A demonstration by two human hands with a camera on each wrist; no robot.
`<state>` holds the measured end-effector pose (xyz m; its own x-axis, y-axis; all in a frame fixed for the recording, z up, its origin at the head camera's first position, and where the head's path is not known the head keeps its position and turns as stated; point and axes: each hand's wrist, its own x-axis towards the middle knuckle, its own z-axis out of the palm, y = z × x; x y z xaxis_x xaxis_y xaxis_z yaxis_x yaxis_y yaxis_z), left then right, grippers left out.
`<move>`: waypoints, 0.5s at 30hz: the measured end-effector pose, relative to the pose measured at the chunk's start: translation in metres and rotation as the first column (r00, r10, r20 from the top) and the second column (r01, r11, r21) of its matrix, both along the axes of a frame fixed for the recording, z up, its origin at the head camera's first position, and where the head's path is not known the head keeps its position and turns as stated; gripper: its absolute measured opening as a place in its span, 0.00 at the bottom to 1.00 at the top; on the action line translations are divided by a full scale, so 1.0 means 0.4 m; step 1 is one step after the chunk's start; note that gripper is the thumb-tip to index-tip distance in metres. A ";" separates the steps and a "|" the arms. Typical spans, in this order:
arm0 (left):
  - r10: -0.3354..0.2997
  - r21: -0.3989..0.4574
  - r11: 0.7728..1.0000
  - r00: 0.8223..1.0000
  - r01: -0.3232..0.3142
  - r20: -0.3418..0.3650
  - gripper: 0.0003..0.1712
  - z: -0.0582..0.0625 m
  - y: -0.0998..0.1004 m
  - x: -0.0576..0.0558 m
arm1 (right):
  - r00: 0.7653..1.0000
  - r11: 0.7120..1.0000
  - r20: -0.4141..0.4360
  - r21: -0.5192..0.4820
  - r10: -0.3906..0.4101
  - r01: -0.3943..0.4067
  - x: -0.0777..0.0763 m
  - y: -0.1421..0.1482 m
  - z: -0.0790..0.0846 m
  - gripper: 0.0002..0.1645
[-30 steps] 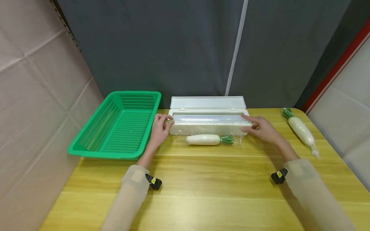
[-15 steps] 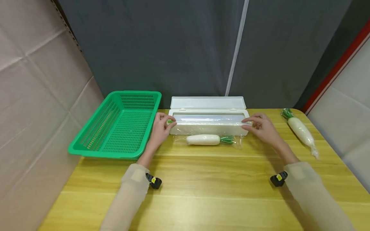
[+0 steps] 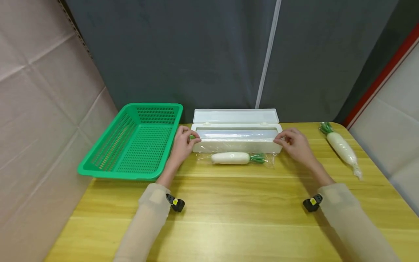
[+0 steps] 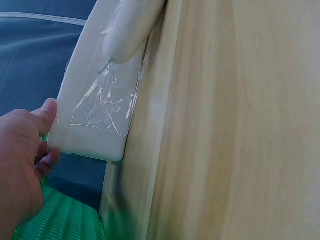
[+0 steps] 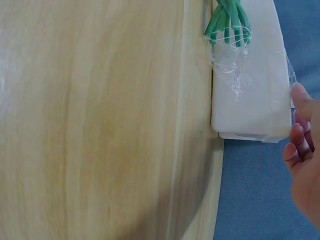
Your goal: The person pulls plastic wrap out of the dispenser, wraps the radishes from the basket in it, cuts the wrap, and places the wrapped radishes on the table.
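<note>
A white cling film dispenser [image 3: 235,146] stands at the back of the table with its lid [image 3: 235,116] raised. Clear cling film [image 4: 107,107] comes over its front edge and spreads down around a white radish [image 3: 230,158] with green leaf stubs, which lies just before the box. At the dispenser's left end my left hand [image 3: 182,145] pinches the film along the top front edge, beside a small green piece [image 3: 192,137]. My right hand [image 3: 297,146] pinches the film at the right end, thumb [image 5: 300,97] toward the front.
To the left is a green perforated basket [image 3: 118,176], its rim close to my left forearm. Another white radish [image 3: 342,148], wrapped in film, lies at the table's right edge. A dark grey curtain [image 3: 183,54] hangs behind the table [image 3: 229,218].
The right fingers have closed from spread over the box's right end to a pinch on the film. The left fingertips have shifted slightly right along the edge. Box and radish stay put.
</note>
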<state>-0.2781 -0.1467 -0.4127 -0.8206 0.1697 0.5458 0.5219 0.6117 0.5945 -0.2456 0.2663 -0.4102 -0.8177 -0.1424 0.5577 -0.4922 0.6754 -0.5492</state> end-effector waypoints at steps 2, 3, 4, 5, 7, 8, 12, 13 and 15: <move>0.005 -0.001 1.000 1.000 -0.005 0.003 0.06 0.001 0.000 -0.001 | 1.000 1.000 0.025 -0.008 -0.006 0.007 0.002 -0.001 0.002 0.03; 0.006 -0.002 1.000 1.000 -0.006 0.002 0.06 0.001 0.001 -0.001 | 0.999 1.000 0.037 -0.010 -0.010 0.010 0.003 -0.001 0.003 0.03; 0.006 -0.004 1.000 1.000 -0.006 0.003 0.06 0.002 0.001 -0.001 | 0.999 1.000 0.051 -0.010 -0.012 0.013 0.004 -0.001 0.004 0.03; 0.004 -0.005 1.000 1.000 -0.004 0.003 0.06 0.002 0.001 -0.001 | 0.998 1.000 0.061 -0.005 -0.014 0.014 0.006 -0.002 0.005 0.03; 0.000 -0.009 1.000 1.000 0.000 0.010 0.06 0.002 0.001 -0.001 | 0.996 1.000 0.086 0.003 -0.017 0.017 0.008 -0.002 0.007 0.03; -0.001 -0.014 1.000 1.000 0.001 0.014 0.06 0.002 0.001 0.000 | 0.995 1.000 0.095 0.009 -0.017 0.016 0.010 -0.002 0.008 0.03; -0.010 -0.027 1.000 0.999 0.011 0.035 0.06 0.002 0.001 0.002 | 0.991 1.000 0.132 0.023 -0.012 0.009 0.014 -0.003 0.010 0.03; -0.013 -0.031 0.999 0.999 0.014 0.036 0.06 0.001 0.001 0.003 | 0.990 1.000 0.138 0.023 -0.010 0.007 0.015 -0.003 0.010 0.03; -0.021 -0.039 0.999 1.000 0.022 0.024 0.06 -0.001 0.001 0.004 | 0.988 1.000 0.153 0.018 -0.007 0.004 0.017 -0.002 0.010 0.03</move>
